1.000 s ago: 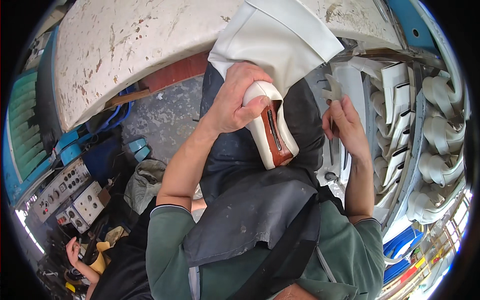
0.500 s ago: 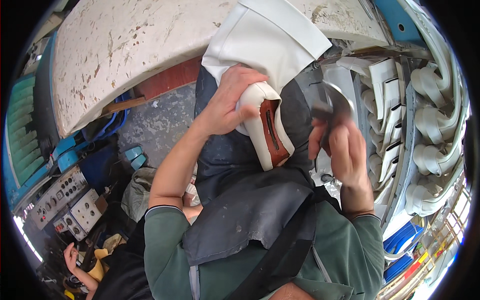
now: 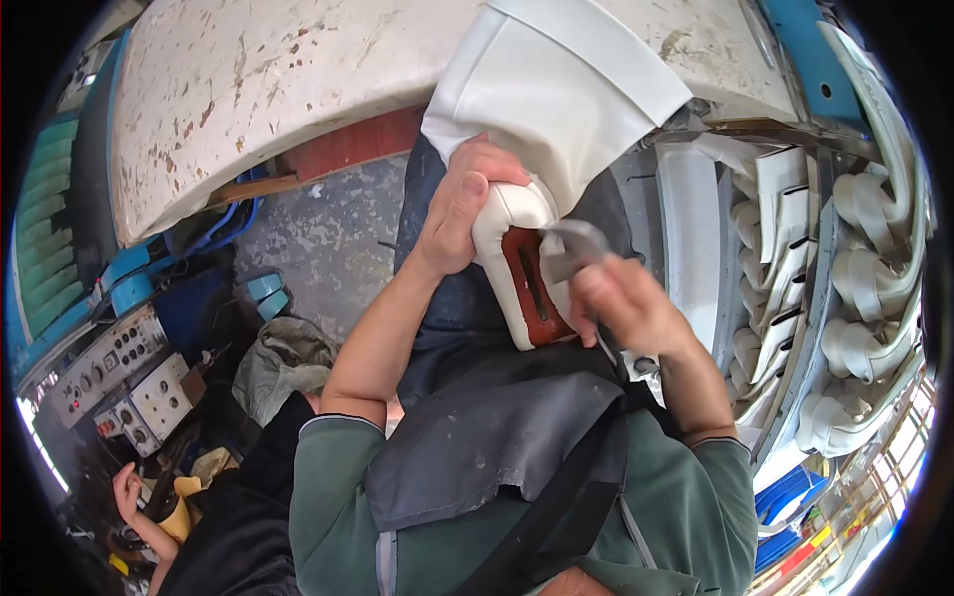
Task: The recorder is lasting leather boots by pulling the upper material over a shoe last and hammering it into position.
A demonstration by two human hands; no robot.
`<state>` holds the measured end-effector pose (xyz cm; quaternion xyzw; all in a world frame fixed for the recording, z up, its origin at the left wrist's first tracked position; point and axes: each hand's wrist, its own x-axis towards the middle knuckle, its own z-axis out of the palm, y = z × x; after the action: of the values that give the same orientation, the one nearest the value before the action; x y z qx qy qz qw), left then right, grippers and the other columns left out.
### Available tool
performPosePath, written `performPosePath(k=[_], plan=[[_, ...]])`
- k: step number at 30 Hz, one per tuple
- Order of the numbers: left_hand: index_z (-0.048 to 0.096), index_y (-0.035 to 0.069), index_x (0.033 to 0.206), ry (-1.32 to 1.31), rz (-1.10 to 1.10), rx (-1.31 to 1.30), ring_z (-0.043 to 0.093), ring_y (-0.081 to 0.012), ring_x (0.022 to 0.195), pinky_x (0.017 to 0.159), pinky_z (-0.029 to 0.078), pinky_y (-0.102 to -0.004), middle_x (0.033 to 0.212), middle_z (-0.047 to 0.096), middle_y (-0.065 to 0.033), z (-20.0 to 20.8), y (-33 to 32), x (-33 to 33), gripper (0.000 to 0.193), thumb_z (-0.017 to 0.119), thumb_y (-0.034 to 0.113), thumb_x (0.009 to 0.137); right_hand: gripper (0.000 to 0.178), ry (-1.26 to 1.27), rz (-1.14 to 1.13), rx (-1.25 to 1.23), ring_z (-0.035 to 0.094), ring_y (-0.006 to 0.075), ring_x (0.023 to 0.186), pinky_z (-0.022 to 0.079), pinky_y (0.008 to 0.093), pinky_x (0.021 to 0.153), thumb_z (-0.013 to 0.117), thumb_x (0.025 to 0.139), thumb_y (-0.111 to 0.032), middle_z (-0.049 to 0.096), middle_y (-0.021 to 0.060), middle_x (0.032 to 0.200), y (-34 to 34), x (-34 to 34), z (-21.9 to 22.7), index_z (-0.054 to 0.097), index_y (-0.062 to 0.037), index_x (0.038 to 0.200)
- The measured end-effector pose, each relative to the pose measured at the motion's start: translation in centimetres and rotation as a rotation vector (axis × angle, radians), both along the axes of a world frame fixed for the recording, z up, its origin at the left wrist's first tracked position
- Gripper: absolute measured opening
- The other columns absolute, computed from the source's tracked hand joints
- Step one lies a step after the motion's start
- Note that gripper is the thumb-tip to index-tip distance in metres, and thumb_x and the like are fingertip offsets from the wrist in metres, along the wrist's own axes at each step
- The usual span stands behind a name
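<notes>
A white boot point(image 3: 556, 94) lies sole up across my lap, its wide shaft reaching up over the bench edge. On its underside a reddish-brown insole point(image 3: 520, 283) with a long dark slot shows inside the turned-in white edge. My left hand point(image 3: 462, 214) is wrapped round the boot's heel end. In my right hand point(image 3: 626, 306) is a hammer point(image 3: 578, 243), its head blurred by motion. The head is at the right rim of the sole; whether it touches there, I cannot tell. My fingers hide most of the hammer's handle.
Ahead runs a worn, pale bench point(image 3: 278, 74). A rack point(image 3: 795, 258) to the right bears several white boots. A dark apron point(image 3: 497, 437) covers my lap. At left stand a control panel point(image 3: 124, 372) and, lower down, another person's hand point(image 3: 126, 492).
My right hand has swung the hammer left and down onto the boot's right sole edge. My left hand still grips the boot, its thumb now drawn back from the sole.
</notes>
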<state>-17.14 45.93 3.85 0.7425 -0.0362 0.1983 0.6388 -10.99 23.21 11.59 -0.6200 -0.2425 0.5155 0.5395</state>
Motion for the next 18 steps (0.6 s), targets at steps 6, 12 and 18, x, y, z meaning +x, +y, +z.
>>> performPosePath(k=[6,12,18], plan=[[0.064,0.002,0.100,0.027,0.011,0.025,0.057,-0.0303,0.102,0.107,0.031,-0.0465,0.101,0.064,-0.0155,-0.5,0.1,0.0,0.046,0.028,0.029,0.103,0.053,0.246,0.120,0.018,0.058,0.0109,0.051,0.044,0.0264,0.049,0.035,0.107,-0.048,0.058,0.0019,0.060,-0.8,1.9,-4.2,0.057,-0.0032,0.091],[0.064,0.002,0.098,0.068,0.010,0.025,0.056,-0.0301,0.096,0.095,0.037,-0.0403,0.099,0.064,-0.0157,-0.1,0.0,0.9,0.044,0.029,0.028,0.101,0.058,-0.062,0.500,-0.175,0.056,0.0133,0.048,0.045,0.0291,0.048,0.042,0.103,-0.055,0.053,0.0025,0.054,2.2,6.4,-3.8,0.062,-0.0026,0.087],[0.066,0.001,0.095,0.115,-0.032,0.114,0.056,-0.0304,0.095,0.094,0.037,-0.0395,0.096,0.064,-0.0142,0.5,0.1,1.6,0.046,0.030,0.030,0.100,0.063,-0.223,1.130,-0.425,0.058,0.0158,0.047,0.044,0.0311,0.045,0.057,0.093,-0.063,0.054,0.0044,0.052,8.3,11.8,-0.3,0.063,-0.0023,0.075]])
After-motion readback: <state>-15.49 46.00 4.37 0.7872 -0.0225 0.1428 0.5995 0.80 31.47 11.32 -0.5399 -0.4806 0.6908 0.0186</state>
